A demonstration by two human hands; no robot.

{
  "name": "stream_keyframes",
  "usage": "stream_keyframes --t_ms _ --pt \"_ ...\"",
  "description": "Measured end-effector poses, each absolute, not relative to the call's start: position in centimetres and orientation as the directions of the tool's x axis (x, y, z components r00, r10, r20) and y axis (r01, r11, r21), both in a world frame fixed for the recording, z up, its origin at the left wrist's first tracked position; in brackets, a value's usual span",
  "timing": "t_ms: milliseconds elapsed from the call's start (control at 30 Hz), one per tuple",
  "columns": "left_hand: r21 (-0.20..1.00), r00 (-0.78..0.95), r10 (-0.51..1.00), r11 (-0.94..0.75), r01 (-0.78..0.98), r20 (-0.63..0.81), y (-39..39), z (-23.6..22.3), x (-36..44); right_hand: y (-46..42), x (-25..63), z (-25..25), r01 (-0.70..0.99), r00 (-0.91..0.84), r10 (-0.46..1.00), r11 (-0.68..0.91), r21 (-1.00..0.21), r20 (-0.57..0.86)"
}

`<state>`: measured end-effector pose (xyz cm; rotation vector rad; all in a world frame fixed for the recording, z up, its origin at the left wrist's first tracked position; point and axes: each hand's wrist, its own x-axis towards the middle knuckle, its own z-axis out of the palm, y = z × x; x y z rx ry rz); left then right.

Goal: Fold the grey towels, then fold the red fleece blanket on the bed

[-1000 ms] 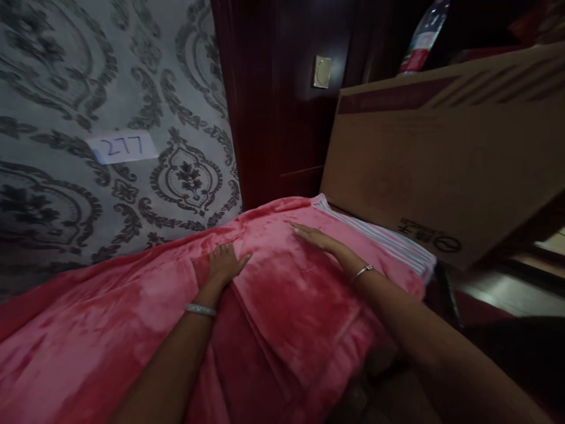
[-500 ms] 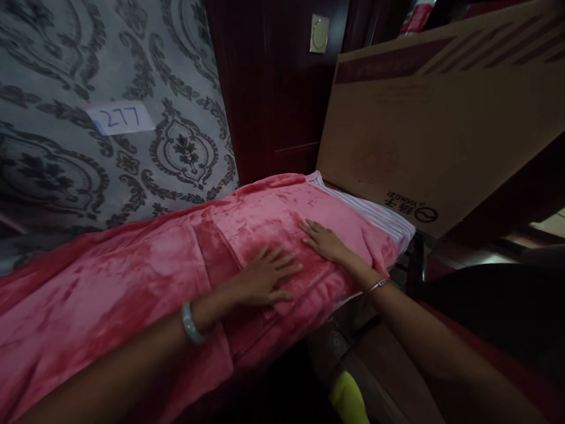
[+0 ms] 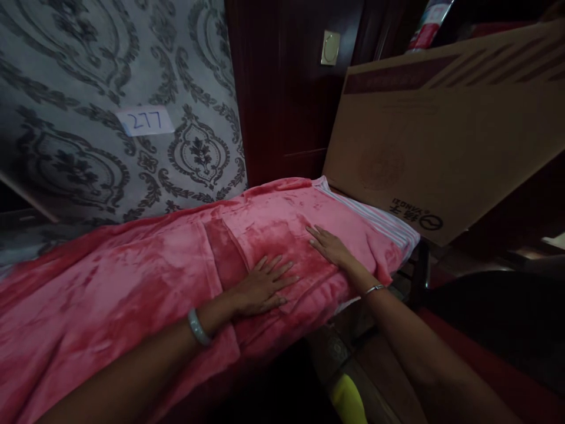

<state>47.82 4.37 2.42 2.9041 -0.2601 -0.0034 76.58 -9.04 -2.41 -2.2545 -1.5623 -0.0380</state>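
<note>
Pink plush fabric (image 3: 163, 265) covers a long, narrow raised surface that runs from the lower left to the middle right. Folded layers of the same cloth lie under both palms. My left hand (image 3: 260, 288) rests flat on it, fingers spread, a pale bangle at the wrist. Farther right, my right hand (image 3: 329, 246) lies flat on the fabric too, with fingers stretched out and a thin silver bangle on the wrist. Neither hand grips anything. A striped cloth edge (image 3: 375, 218) shows at the surface's right end.
Patterned wallpaper (image 3: 180, 70) with a paper slip marked 277 (image 3: 148, 121) is behind. A dark red door (image 3: 286, 106) stands beside it. A large cardboard box (image 3: 441, 129) is at the right, a bottle (image 3: 430, 26) above it. Something yellow-green (image 3: 348, 400) shows below.
My left hand has come down flat and now lies still on the cloth. My right hand stays flat in nearly the same spot. The whole view has shifted slightly.
</note>
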Motion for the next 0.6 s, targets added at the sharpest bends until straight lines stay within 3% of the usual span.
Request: stream_keyframes --t_ms 133,233,333,467,600 --pt "0.336 0.976 -0.213 -0.922 -0.191 -0.031 5.7 3.0 47.4 -9.1 76.3 -2.0 0.898 0.393 0.894 -0.323 -0.299 0.215" --pt "0.358 0.976 -0.213 -0.908 -0.218 0.055 6.1 3.4 46.3 -9.1 76.2 -1.8 0.895 0.4 0.894 -0.332 -0.299 0.204" --pt "0.255 0.963 -0.221 -0.933 -0.255 0.156 5.1 3.7 45.5 -9.2 76.1 -1.7 0.891 0.408 0.893 -0.344 -0.297 0.188" --pt "0.08 0.931 -0.322 -0.937 -0.339 0.17 3.2 4.0 45.7 -9.2 76.3 -2.0 0.896 0.396 0.897 -0.33 -0.297 0.199" --pt "0.071 0.92 -0.33 -0.934 -0.351 0.211 3.1 4.0 46.0 -9.0 76.4 -2.2 0.891 0.408 0.892 -0.344 -0.296 0.193"
